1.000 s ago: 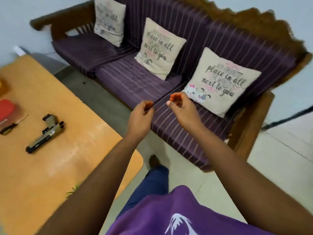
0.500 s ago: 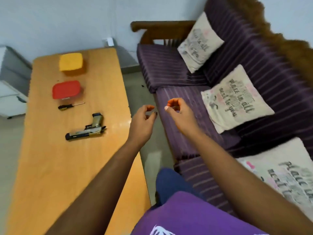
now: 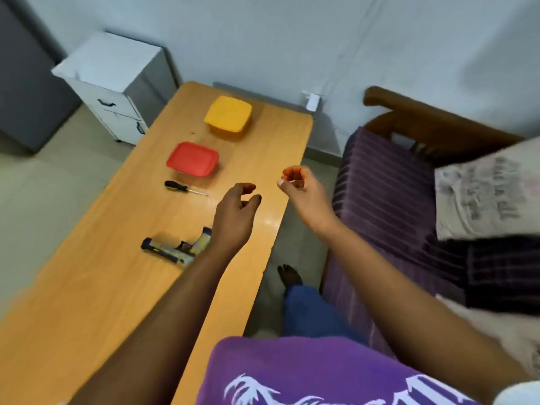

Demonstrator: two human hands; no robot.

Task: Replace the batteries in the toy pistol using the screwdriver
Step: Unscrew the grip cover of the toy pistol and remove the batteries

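Left hand: left hand (image 3: 233,217) hung above the right edge of the table (image 3: 87,302), fingers loosely curled and apart, gripping nothing.
Right hand: right hand (image 3: 304,194) was raised past the table's right edge, over the floor gap beside the sofa (image 3: 385,200); thumb and fingertips were pinched close together, and whether anything lay between them could not be told.
Toy pistol: toy pistol (image 3: 175,248) lay flat on the table, barrel toward the left edge, its grip partly hidden behind the left wrist.
Screwdriver: black-and-yellow screwdriver (image 3: 182,188) lay on the table beyond the pistol, apart from it, tip pointing toward the right edge.
Containers: red lidded box (image 3: 193,159) sat just beyond the screwdriver; yellow lidded box (image 3: 228,116) sat nearer the far edge.
Surroundings: white cabinet (image 3: 114,83) stood off the far left corner; printed cushion (image 3: 491,188) rested on the purple striped sofa.
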